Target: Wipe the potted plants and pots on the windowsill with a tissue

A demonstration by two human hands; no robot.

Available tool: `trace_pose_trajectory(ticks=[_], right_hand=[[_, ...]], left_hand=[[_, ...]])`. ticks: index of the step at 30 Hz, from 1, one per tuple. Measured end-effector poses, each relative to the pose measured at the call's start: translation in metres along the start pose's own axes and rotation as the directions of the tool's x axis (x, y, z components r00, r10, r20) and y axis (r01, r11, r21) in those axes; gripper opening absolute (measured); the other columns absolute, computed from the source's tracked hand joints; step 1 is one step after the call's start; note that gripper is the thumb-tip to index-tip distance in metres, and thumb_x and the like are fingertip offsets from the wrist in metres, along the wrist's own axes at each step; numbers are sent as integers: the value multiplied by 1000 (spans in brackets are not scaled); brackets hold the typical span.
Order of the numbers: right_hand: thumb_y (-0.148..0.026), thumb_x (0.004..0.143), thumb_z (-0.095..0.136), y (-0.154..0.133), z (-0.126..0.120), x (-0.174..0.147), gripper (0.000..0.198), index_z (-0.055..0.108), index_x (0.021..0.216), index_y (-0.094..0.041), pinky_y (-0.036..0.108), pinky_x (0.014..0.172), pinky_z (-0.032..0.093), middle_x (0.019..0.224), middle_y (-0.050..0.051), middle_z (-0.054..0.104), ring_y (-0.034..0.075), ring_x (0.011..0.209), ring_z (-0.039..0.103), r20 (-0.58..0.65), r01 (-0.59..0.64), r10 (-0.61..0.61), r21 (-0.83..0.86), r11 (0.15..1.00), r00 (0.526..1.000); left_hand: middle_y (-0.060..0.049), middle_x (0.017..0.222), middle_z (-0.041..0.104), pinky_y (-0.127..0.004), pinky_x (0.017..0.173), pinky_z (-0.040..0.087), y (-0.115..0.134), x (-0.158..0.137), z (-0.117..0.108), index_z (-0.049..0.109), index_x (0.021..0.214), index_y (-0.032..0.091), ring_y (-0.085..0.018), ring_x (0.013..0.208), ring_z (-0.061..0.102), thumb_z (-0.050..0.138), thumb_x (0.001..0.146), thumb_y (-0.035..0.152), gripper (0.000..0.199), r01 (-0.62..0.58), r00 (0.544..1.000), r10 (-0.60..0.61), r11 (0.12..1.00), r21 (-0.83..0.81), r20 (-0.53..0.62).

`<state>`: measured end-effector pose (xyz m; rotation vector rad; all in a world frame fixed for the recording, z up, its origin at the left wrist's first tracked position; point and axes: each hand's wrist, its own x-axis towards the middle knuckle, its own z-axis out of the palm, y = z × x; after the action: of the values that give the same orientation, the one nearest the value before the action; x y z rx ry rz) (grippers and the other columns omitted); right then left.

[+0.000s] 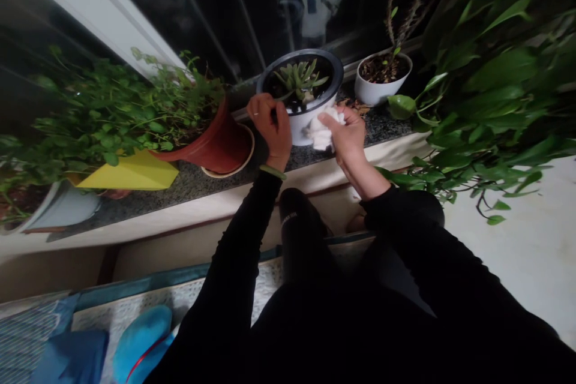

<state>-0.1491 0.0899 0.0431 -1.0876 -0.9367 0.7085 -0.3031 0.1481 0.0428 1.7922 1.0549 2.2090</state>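
A white plant pot with a dark rim (299, 123) stands on the windowsill and holds a succulent (301, 79). My left hand (273, 129) is at the pot's left side, its fingers curled against the rim; the fingertips are partly hidden. In my right hand (351, 135) is a crumpled white cloth (324, 129), pressed to the front right of the pot's outer wall. The pot stands upright between my two hands.
Left of the pot, a reddish-brown pot (220, 141) with leafy herbs leans on the dark stone sill (189, 189), beside a yellow sheet (132, 171). A small white pot (378, 91) stands to the right, near a trailing plant (504, 84). Window glass rises behind.
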Motion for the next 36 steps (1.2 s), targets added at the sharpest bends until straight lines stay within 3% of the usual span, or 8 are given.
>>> trace_pose_trajectory(ticks=[4,9,12,18,22,25,36], right_hand=[[-34,66,90,10,5,-12,30,63,73,-22,30,66,51,70,-7,64,13,66,57,-95,-31,20,-109,994,995],[-31,72,87,14,10,-19,28,60,75,-23,30,72,49,70,-7,61,14,69,55,-88,39,-57,-201,979,994],[-27,72,85,16,10,-20,28,58,72,-23,31,71,48,69,-7,59,14,67,53,-128,-51,21,-233,971,991],[-32,69,88,10,6,-12,30,59,73,-23,30,71,49,71,-6,62,15,69,55,-81,46,-66,-229,972,995],[-29,65,87,8,3,-10,31,57,66,-24,31,69,48,65,-7,60,14,65,52,-121,-4,-22,-212,977,992],[-33,65,88,10,1,-8,31,58,67,-24,31,69,50,68,-7,62,14,67,55,-95,46,-65,-187,981,993],[-28,64,88,5,6,-14,28,60,68,-23,30,71,50,67,-7,63,14,67,55,-74,29,-50,-266,963,996]], left_hand=[[-8,99,59,-54,112,45,0,0,0,51,82,26,-27,113,59,41,105,72,52,14,1000,-14,1000,-9,9],[-7,98,58,-52,111,45,4,1,0,50,81,26,-26,109,59,36,104,77,57,12,1000,-13,999,38,13],[-7,96,58,-50,109,45,4,0,0,49,79,26,-25,106,58,36,103,77,58,13,1000,-13,999,39,-9],[-7,102,61,-51,114,43,0,-1,2,53,82,26,-26,116,59,42,106,70,51,48,998,-49,998,39,31],[-7,107,61,-53,116,43,5,0,1,56,87,25,-27,122,60,45,108,63,45,81,995,-85,995,58,59],[-8,108,62,-53,117,43,9,1,0,57,89,25,-26,124,60,47,107,62,43,109,991,-113,992,56,76],[-8,105,62,-50,115,44,0,-1,0,57,84,24,-25,118,60,50,107,59,43,61,998,-63,996,60,21]])
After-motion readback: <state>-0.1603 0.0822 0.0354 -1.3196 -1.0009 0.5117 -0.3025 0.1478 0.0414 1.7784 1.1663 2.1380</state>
